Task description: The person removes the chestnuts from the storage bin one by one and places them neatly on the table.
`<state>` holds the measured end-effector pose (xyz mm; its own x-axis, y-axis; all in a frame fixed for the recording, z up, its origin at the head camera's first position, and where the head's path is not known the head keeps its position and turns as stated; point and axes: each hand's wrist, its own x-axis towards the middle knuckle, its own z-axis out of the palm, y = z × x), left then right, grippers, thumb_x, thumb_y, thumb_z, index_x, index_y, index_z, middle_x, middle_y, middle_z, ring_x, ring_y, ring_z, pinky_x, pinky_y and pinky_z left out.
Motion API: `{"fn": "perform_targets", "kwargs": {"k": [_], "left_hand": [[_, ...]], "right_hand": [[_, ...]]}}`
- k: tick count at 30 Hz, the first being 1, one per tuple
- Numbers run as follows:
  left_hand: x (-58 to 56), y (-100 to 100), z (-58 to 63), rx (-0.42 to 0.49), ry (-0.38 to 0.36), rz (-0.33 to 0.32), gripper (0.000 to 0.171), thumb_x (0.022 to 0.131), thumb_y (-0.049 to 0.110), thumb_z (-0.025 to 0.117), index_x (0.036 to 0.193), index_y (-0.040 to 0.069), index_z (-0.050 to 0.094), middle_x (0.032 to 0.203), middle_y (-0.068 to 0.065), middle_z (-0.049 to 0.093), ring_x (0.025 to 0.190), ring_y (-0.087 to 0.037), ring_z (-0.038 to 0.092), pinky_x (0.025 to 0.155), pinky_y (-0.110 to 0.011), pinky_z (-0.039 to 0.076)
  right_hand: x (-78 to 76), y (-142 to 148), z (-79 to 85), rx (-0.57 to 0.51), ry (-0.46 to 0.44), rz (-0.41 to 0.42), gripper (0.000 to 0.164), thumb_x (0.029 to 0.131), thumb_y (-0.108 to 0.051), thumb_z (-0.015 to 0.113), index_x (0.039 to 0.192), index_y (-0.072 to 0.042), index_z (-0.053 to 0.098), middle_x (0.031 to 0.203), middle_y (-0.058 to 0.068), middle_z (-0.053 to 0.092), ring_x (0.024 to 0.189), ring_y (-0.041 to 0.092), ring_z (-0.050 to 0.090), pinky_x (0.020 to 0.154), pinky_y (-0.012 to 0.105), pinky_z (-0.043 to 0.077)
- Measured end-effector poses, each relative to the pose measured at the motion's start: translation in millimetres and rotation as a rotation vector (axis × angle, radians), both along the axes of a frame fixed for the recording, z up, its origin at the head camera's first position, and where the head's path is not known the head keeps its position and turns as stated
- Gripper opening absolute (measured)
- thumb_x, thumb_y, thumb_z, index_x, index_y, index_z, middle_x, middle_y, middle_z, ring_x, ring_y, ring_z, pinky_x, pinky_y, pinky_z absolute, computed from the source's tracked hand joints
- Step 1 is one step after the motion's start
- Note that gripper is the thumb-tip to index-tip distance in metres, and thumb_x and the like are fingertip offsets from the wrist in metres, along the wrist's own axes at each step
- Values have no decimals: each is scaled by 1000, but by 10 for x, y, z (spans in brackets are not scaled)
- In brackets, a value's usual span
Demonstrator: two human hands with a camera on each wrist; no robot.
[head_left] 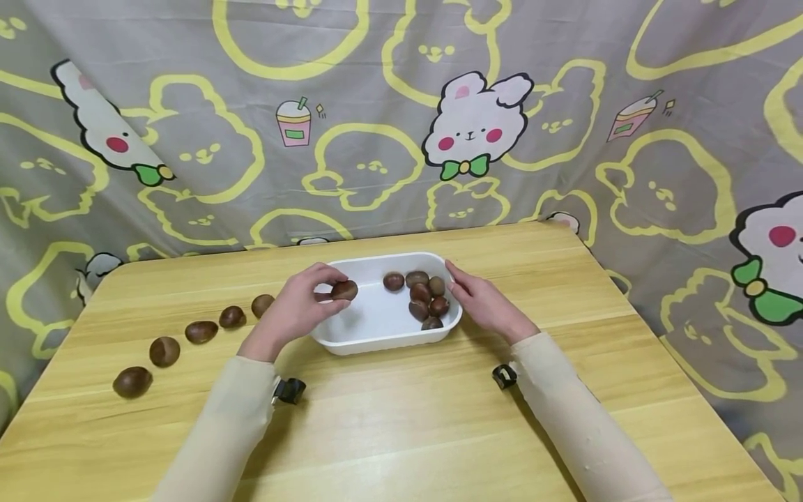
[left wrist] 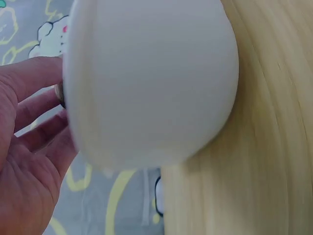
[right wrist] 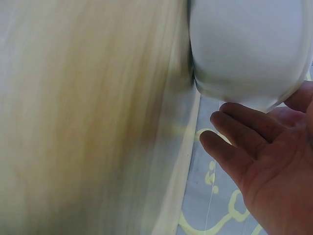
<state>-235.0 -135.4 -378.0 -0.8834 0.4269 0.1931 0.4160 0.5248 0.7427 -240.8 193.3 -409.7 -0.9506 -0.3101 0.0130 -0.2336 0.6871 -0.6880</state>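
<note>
My left hand (head_left: 295,307) pinches a brown chestnut (head_left: 344,290) between thumb and fingers, over the left end of a white dish (head_left: 370,343). In the left wrist view the dish's outer wall (left wrist: 156,83) hides most of that chestnut. My right hand (head_left: 486,303) holds the dish's right rim with thumb and forefinger; its other fingers (right wrist: 230,152) stretch out beside the wall in the right wrist view. Several chestnuts (head_left: 420,292) lie clustered at the dish's right end, with one (head_left: 394,282) at their left.
A slanting row of several chestnuts (head_left: 164,352) lies on the wooden table (head_left: 389,432) left of the dish, its far end partly behind my left hand. A patterned curtain (head_left: 376,90) hangs along the table's back and right edges. Both sleeves carry small black wrist mounts (head_left: 290,390).
</note>
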Motion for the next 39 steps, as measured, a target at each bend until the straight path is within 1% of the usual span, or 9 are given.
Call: {"fn": "perform_targets", "kwargs": {"k": [3, 8, 15, 17, 21, 26, 31, 34, 39], "left_hand": [[33, -121, 31, 14, -3, 20, 30, 78, 16, 71, 105, 7, 60, 104, 2, 52, 96, -14, 50, 77, -23, 48], [76, -338, 41, 21, -3, 83, 33, 78, 18, 71, 107, 9, 60, 104, 3, 53, 95, -13, 51, 78, -25, 48], [149, -592, 19, 29, 44, 170, 35, 78, 17, 71, 109, 7, 60, 105, 0, 54, 94, -16, 53, 80, -27, 48], [168, -652, 19, 15, 35, 198, 35, 78, 20, 71, 109, 8, 60, 105, 1, 54, 95, -15, 53, 80, -26, 47], [225, -770, -2, -69, 20, 228, 36, 79, 26, 70, 110, 10, 59, 105, 2, 53, 93, -14, 51, 80, -29, 47], [315, -902, -51, -146, 31, 220, 34, 80, 26, 68, 108, 10, 60, 103, 0, 55, 91, -17, 50, 79, -36, 47], [375, -1010, -100, -179, -9, 212, 37, 79, 31, 69, 107, 9, 60, 102, -2, 56, 93, -21, 54, 79, -41, 46], [388, -1056, -126, -188, -45, 203, 39, 78, 32, 70, 107, 9, 60, 102, -2, 56, 94, -23, 55, 80, -42, 46], [401, -1101, -183, -206, -67, 181, 36, 77, 30, 71, 104, 8, 60, 99, -2, 55, 94, -22, 55, 79, -38, 47]], "right_hand": [[1, -5, 8, -4, -2, -2, 48, 97, -31, 37, 142, -26, 21, 139, 5, 32, 124, 22, 32, 102, 38, 25], [-2, -1, 4, 0, -6, 3, 48, 97, -31, 37, 142, -26, 21, 140, 5, 32, 124, 22, 32, 102, 39, 25], [3, 12, -18, -6, -8, -4, 48, 97, -31, 37, 142, -26, 20, 140, 5, 30, 125, 22, 31, 102, 38, 24], [9, 12, -18, -9, -11, -3, 48, 97, -31, 36, 142, -26, 19, 141, 4, 29, 126, 21, 30, 102, 38, 24], [4, 9, -21, -9, -18, 9, 48, 97, -32, 35, 142, -27, 18, 142, 2, 26, 127, 18, 26, 103, 37, 23], [-11, 5, -25, 2, -7, 10, 49, 97, -33, 35, 142, -26, 19, 142, 2, 26, 127, 19, 28, 103, 37, 23], [-14, 2, -20, 4, -8, 6, 48, 97, -33, 35, 142, -27, 19, 142, 2, 28, 127, 19, 28, 103, 36, 23], [-7, 0, -19, 2, -8, 5, 48, 97, -33, 35, 142, -27, 18, 142, 3, 28, 127, 20, 29, 103, 37, 23], [2, -2, -16, 4, -1, -2, 48, 97, -33, 36, 142, -27, 19, 141, 4, 29, 126, 21, 30, 103, 38, 23]]}}
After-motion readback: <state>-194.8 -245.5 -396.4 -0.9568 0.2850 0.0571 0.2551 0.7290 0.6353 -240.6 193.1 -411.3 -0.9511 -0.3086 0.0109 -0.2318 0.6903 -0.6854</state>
